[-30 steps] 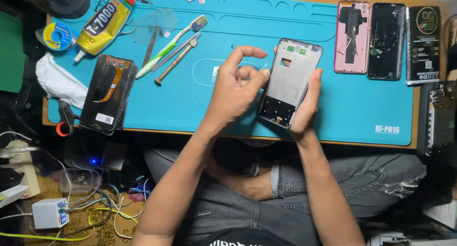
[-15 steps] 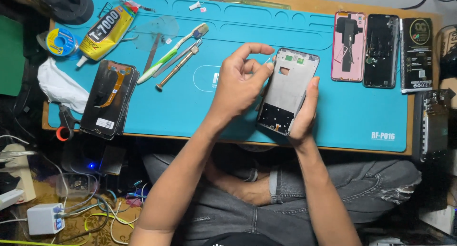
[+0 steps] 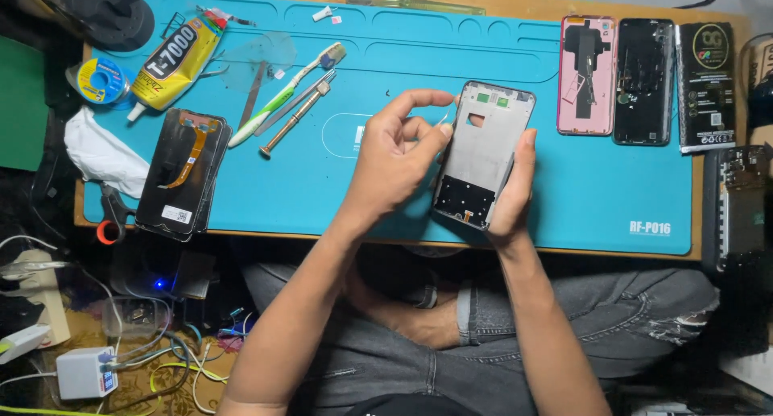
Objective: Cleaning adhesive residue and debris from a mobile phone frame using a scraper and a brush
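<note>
My right hand grips a bare phone frame, grey inside with a dark lower part, tilted above the blue work mat. My left hand is at the frame's upper left edge, thumb and forefinger pinched close together there; whether they hold something small I cannot tell. A black phone screen with an orange flex cable lies at the mat's left edge.
A yellow glue tube, a green toothbrush, a metal tool and a tape roll lie at upper left. A pink phone part, a black one and a dark packet sit at upper right. Cables and chargers lie below.
My left hand's fingers have shifted slightly at the frame's top left edge, curling closer together. The frame stays in my right hand.
</note>
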